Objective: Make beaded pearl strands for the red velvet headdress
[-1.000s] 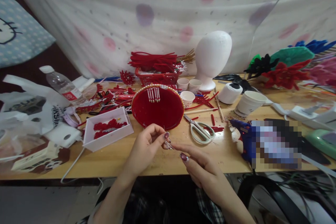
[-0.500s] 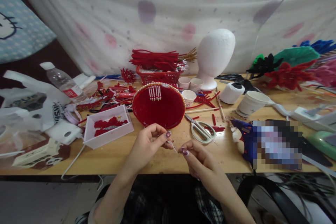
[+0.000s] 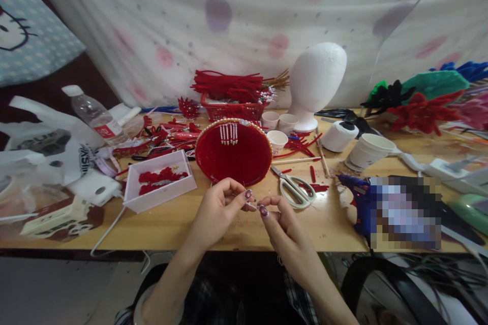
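My left hand (image 3: 219, 208) and my right hand (image 3: 285, 231) meet above the front of the table, fingertips almost touching. Both pinch a thin white strand (image 3: 252, 205), perhaps thread with tiny beads; its details are too small to make out. Just beyond the fingers stands a round red velvety piece (image 3: 236, 162), edged with pearl-like beads and tilted toward me. Several short white bead strings (image 3: 229, 135) hang inside its upper rim. To the right of it lie scissors with pale handles (image 3: 297, 192), shut and apart from my hands.
A white box (image 3: 163, 199) with red pieces sits at left, near a plastic bottle (image 3: 95, 117) and bags. Behind are a red basket (image 3: 232, 111), paper cups (image 3: 277, 141) and a white foam head (image 3: 318, 81). A thread spool (image 3: 339, 136) and blue glue gun (image 3: 358, 195) are at right.
My right hand has come closer to my left, so less of the strand shows between them. The whole view has shifted slightly; the things on the table stay in place.
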`<state>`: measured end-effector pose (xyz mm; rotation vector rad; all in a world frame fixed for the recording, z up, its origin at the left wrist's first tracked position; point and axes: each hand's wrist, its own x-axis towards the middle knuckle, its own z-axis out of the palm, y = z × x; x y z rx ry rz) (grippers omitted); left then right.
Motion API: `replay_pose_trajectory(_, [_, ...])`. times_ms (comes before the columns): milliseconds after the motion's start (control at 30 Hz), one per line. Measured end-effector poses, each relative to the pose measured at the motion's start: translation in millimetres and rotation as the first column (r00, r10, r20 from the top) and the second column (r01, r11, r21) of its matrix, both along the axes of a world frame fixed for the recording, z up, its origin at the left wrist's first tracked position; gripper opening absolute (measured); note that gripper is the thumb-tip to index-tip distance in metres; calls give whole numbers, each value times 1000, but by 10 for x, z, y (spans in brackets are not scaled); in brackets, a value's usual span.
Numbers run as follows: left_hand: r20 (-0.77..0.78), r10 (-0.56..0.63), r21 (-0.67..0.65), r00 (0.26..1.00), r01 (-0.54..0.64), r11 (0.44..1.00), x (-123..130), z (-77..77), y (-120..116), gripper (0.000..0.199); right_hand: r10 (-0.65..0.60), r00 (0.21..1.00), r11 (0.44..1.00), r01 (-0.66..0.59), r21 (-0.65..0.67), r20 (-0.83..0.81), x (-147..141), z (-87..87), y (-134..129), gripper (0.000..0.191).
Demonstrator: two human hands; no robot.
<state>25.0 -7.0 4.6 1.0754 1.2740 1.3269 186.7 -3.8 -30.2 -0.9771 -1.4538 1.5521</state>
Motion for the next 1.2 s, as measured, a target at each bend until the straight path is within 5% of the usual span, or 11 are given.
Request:
replay_pose_trajectory(200, [-12,57,9,998,-57,998,23,-77,-9,19,-34,987,994,18,104,157,0,59,-8,26])
replay_pose_trajectory(733, [-112,141,50,984,-136,989,91,-172,-29,13,-27,978,971,-23,236,205,-63,75,-17,23])
replay_pose_trajectory(1200, [61,273,83,960,-278,957,257,-261,-77,23,-119,966,838,-27,545,231,-82,18,-107,23])
